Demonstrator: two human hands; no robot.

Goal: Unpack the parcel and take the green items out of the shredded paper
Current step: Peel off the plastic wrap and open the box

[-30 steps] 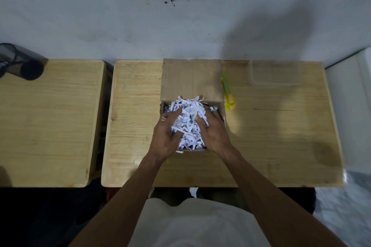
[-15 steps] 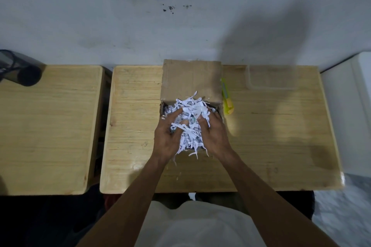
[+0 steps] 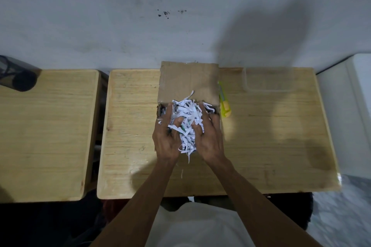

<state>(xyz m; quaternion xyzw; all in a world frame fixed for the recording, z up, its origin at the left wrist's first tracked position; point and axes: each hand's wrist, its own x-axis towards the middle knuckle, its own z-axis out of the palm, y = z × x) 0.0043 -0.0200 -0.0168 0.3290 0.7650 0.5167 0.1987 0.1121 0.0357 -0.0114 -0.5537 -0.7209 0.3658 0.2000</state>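
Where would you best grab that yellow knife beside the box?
Probably the knife is best taken at the middle of its long body, fingers across its narrow width, coming from above and from its right. It lies flat on the table, lengthwise along the box, whose flap blocks its left side.

Bare forearms, white shirt [image 3: 200, 226] below them.

You have one view only, from the camera on your head, looking steeply down and forward at the worktop [image 3: 261, 146] with the wall [image 3: 120, 16] rising behind it. It sits close, your forearms entering from the bottom edge. The wide lens bends the worktop's edges and takes in a second table [image 3: 44, 130] at left.
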